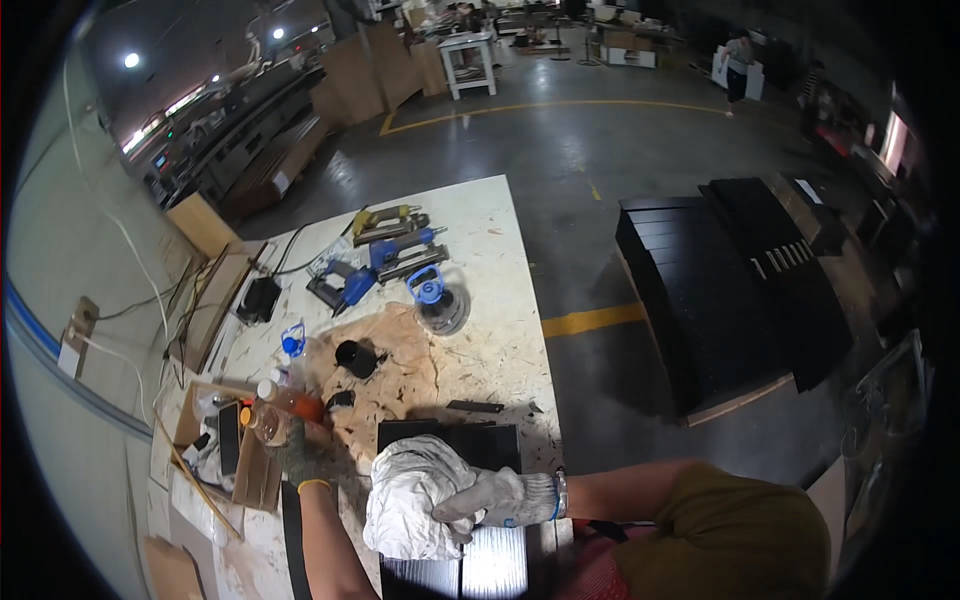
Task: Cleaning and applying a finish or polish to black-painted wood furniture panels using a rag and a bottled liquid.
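Observation:
My left hand (298, 458), in a dark grey glove, is at the table's left side. It is closed on a clear plastic bottle with an orange-yellow cap (266, 424), whose body shows on both sides of the glove. Just behind stands a bottle of orange liquid with a white cap (300, 402). My right hand (495, 500), in a pale grey work glove, presses a bunched white cloth (418, 492). Under the cloth lie dark, grooved boards (497, 565), shiny at the near end. The cloth hides part of them.
Nail guns (350, 284) lie farther back on the white table (480, 215). Nearer are a large jug with a blue handle (443, 308), a black cup (355, 359) and stained brown paper (395, 345). A cardboard box (262, 480) sits left. Black panels (690, 290) are stacked at right.

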A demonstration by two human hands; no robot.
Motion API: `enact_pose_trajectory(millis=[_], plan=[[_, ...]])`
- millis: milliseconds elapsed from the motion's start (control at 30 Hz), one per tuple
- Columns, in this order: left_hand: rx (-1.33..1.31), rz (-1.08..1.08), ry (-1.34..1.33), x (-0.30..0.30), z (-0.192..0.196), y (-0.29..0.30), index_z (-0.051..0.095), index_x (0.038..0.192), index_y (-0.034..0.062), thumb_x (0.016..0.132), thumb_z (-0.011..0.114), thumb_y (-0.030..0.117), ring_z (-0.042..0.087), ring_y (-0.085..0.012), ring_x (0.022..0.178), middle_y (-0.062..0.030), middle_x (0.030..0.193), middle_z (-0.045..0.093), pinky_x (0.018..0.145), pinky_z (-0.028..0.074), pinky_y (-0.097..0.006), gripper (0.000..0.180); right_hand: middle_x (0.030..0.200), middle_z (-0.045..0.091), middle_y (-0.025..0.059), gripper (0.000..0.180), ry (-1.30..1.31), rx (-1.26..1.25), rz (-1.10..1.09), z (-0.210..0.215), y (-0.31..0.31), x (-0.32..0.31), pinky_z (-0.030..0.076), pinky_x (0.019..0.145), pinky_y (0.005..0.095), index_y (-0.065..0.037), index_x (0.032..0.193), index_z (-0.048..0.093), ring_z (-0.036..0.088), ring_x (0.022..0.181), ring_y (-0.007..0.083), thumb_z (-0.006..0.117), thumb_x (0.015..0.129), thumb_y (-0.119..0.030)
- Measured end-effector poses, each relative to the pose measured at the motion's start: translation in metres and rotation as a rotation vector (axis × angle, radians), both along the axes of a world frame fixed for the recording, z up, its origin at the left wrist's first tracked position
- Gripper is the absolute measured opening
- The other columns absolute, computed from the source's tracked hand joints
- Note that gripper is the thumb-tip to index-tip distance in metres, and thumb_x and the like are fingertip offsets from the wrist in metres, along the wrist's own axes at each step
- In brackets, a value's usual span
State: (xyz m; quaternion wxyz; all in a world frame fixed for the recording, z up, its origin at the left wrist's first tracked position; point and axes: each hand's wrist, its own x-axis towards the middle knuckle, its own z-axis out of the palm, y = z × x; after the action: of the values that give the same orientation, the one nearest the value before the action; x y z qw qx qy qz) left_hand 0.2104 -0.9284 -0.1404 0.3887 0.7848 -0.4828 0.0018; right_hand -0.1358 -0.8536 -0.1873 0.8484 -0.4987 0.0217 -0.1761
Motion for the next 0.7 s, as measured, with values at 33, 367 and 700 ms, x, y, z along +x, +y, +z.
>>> enact_pose_trajectory(millis=[33,367,700], plan=[[-0.125,-0.028,0.180,-0.001,0.008,0.004,0.058,0.117,0.0050,0.086,0.073,0.026,0.064,-0.0242,0.099,-0.0099,0.110,0.064,0.081,0.052,-0.038,0.041,0.121,0.068,0.0091,0.046,-0.089,0.653,0.288,-0.015,-0.002,0.009,0.049,0.100,0.0325,0.001,0.135,0.058,0.063,0.114,0.0189,0.066,0.090,-0.001],[-0.068,-0.023,0.287,0.029,0.056,0.172,0.043,0.139,0.0004,0.081,0.080,0.025,0.061,-0.0264,0.107,-0.0144,0.123,0.059,0.092,0.052,-0.038,0.073,0.095,0.072,0.0105,0.021,0.060,0.266,-0.184,0.070,0.004,0.008,0.055,0.081,0.0300,0.001,0.110,0.070,0.069,0.088,0.0155,0.069,0.093,-0.010],[0.306,-0.382,-0.061,-0.148,0.167,0.270,0.051,0.133,0.0036,0.070,0.088,0.036,0.065,-0.0346,0.108,-0.0199,0.120,0.065,0.093,0.053,-0.042,0.080,0.156,0.031,0.0121,0.078,0.149,-0.062,-0.097,0.167,0.022,-0.002,0.060,0.083,0.0257,-0.009,0.155,0.020,0.066,0.103,0.0145,0.064,0.091,-0.002]])
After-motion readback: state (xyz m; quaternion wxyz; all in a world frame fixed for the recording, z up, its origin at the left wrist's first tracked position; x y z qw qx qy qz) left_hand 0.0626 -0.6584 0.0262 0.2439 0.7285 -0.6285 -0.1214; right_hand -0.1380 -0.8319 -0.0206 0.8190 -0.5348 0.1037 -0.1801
